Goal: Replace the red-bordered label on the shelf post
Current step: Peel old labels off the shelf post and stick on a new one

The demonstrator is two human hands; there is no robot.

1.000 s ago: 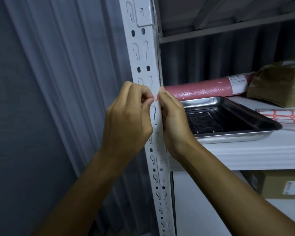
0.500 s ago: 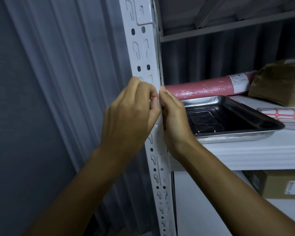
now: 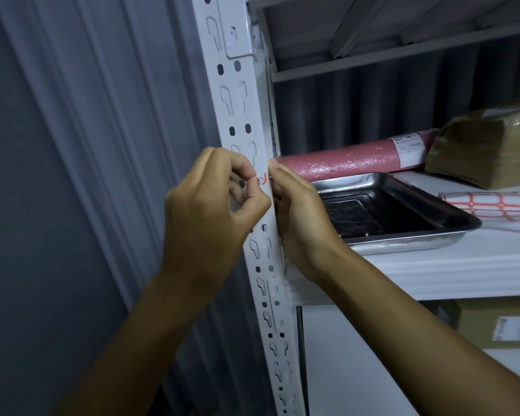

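**Hands at the shelf post, label mostly hidden**

Curtain [image 3: 81,175] in grey folds filled the whole left side, behind the white shelf post [image 3: 237,94], which ran from the top edge down to the bottom edge and was cut off at both ends. The white shelf board [image 3: 433,265] reached out of view at the right. On it stood a metal tray [image 3: 403,211], its left end hidden behind the right hand. Behind the tray lay a pink roll [image 3: 348,160], and to the right of it a brown wrapped parcel [image 3: 487,148], cut by the frame edge. A sheet of red-bordered labels [image 3: 493,205] lay just beside the tray, also partly out of view. Below the board, a cardboard box [image 3: 499,322] showed only in part.

The left hand [image 3: 210,211] was in front of the post, with its fingers curled and the thumb tip meeting the forefinger tip at the post face. The right hand [image 3: 300,217] was at the right edge of the post, with the thumb laid along that edge; its other fingers went behind the post and I could not tell how they lay.

The red-bordered label [image 3: 263,179] was on the post between the two thumbs. Only a small red corner of it was visible; the rest was covered by the fingers. Whether the left fingertips really pinched it, or only touched it, was hard to make out.
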